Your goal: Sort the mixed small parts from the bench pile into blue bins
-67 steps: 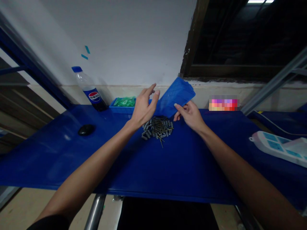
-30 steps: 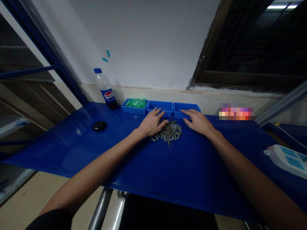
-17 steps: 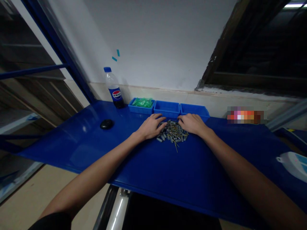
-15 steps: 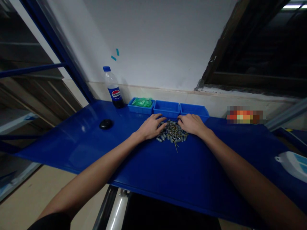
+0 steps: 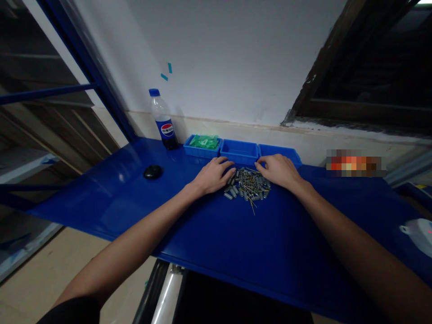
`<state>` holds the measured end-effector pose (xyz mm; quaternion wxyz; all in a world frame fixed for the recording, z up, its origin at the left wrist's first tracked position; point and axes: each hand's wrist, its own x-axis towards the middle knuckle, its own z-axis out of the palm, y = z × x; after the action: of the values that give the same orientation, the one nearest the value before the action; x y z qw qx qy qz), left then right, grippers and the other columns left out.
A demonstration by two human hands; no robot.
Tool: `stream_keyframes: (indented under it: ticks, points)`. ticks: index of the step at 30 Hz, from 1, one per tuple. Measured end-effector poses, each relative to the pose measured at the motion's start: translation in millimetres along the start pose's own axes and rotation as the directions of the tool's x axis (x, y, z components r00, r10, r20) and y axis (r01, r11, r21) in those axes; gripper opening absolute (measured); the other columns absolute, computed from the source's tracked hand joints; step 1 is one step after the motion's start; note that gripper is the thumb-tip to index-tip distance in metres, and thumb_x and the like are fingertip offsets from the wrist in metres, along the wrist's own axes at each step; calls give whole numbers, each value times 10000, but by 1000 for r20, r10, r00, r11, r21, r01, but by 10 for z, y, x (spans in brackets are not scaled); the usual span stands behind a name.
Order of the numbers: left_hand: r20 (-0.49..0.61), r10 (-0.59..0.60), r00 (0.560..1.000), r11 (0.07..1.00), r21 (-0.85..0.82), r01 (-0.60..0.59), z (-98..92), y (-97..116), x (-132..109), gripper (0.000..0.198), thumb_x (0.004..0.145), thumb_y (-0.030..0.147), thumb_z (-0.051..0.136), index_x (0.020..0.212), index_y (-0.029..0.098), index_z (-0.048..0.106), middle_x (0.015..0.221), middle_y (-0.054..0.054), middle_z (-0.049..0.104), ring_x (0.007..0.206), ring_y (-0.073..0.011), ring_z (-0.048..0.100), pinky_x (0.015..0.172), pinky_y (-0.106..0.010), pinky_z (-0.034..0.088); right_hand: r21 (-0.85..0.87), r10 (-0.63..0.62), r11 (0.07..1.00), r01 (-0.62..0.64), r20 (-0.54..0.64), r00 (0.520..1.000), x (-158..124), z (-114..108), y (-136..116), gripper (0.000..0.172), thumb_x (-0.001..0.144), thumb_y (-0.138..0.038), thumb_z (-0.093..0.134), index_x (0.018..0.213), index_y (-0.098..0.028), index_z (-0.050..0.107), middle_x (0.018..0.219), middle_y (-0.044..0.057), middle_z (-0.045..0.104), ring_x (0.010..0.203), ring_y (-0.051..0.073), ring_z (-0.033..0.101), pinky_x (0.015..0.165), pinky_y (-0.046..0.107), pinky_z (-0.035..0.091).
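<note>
A loose pile of small metal parts (image 5: 249,184) lies on the blue table: thin brass-coloured and silvery pins or screws over short grey cylinders. At the pile's left edge rests my left hand (image 5: 216,174), its fingers apart and curved toward the parts. My right hand (image 5: 277,171) is at the upper right edge of the heap, fingers bent, thumb apart from them, nothing visible between. Just behind the hands stand three blue bins: the left bin (image 5: 201,152) holds green plastic packets (image 5: 205,141), the middle bin (image 5: 239,157) shows a bare inside, and the right bin (image 5: 286,156) is partly covered by my right hand.
A cola bottle (image 5: 164,126) with a blue cap stands at the back left against the wall. Nearer is a black, mouse-like object (image 5: 152,172). A blurred-out colourful item (image 5: 354,163) sits at the back right, and a white rounded object (image 5: 420,234) at the right edge.
The view has shifted slightly, moving the scene to the right. My right hand has drawn a little away from the pile, uncovering more parts; my left hand stays at its left edge.
</note>
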<state>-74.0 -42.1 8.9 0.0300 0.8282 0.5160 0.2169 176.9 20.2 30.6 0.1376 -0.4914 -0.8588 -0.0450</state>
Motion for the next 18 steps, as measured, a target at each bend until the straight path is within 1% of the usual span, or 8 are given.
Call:
stream_keyframes:
  ticks: [2, 4, 6, 8, 12, 14, 16, 18]
  points:
    - [9, -95, 995, 995, 4, 95, -89, -43, -28, 443, 1058, 437, 389, 1278, 186, 680, 1277, -130, 691, 1200, -266, 648, 1062, -438, 512, 53, -57, 997, 60, -57, 997, 131, -30, -141, 342, 954, -385, 517, 983, -221, 815, 752, 90, 725, 694, 246, 658, 659, 380, 470]
    - [27, -214, 976, 976, 32, 214, -186, -99, -69, 418, 1045, 437, 408, 1181, 191, 717, 1141, -132, 733, 1058, -279, 704, 956, -434, 557, 134, -145, 978, 158, -106, 984, 322, -32, -328, 305, 940, -342, 537, 994, -206, 805, 844, 98, 735, 766, 247, 663, 718, 388, 487]
    - [37, -325, 945, 943, 82, 321, -278, -166, -124, 416, 1035, 447, 415, 1099, 192, 738, 1039, -140, 752, 978, -304, 726, 881, -442, 569, 191, -219, 949, 253, -179, 959, 549, -6, -541, 301, 926, -298, 566, 1108, -181, 774, 1006, 124, 742, 912, 267, 668, 832, 408, 502]
    - [47, -411, 911, 906, 130, 402, -356, -237, -191, 422, 1026, 453, 420, 1040, 188, 748, 986, -150, 759, 948, -325, 734, 845, -444, 568, 164, -300, 928, 333, -200, 933, 778, 39, -753, 310, 913, -265, 596, 1163, -169, 752, 1114, 151, 724, 1068, 312, 631, 934, 447, 481]
    - [83, -499, 863, 860, 170, 481, -444, -364, -311, 387, 1004, 419, 442, 1019, 183, 749, 1006, -164, 765, 968, -335, 739, 834, -420, 565, 16, -395, 918, 396, -69, 916, 1143, 145, -1077, 227, 902, -317, 677, 1022, -154, 781, 1091, 187, 707, 1115, 362, 604, 927, 465, 473]
    - [80, -508, 858, 855, 170, 490, -451, -407, -343, 378, 1000, 410, 443, 1037, 189, 747, 1027, -163, 766, 978, -338, 739, 824, -417, 565, -24, -375, 927, 375, 29, 927, 1259, 206, -1166, 188, 884, -322, 728, 940, -153, 789, 1024, 185, 722, 1038, 346, 644, 863, 431, 485]
    - [71, -505, 860, 857, 159, 490, -438, -434, -356, 372, 999, 419, 448, 1044, 197, 743, 1028, -157, 768, 977, -335, 739, 814, -408, 565, -2, -329, 944, 331, 108, 938, 1336, 271, -1207, 165, 878, -319, 751, 870, -159, 789, 912, 161, 738, 919, 308, 681, 784, 390, 479]
    - [64, -494, 867, 866, 128, 484, -417, -453, -356, 369, 999, 441, 462, 1044, 201, 739, 1007, -147, 770, 962, -321, 741, 808, -392, 563, 62, -315, 949, 310, 116, 942, 1382, 317, -1207, 178, 888, -333, 748, 834, -167, 788, 830, 132, 739, 854, 276, 692, 748, 362, 462]
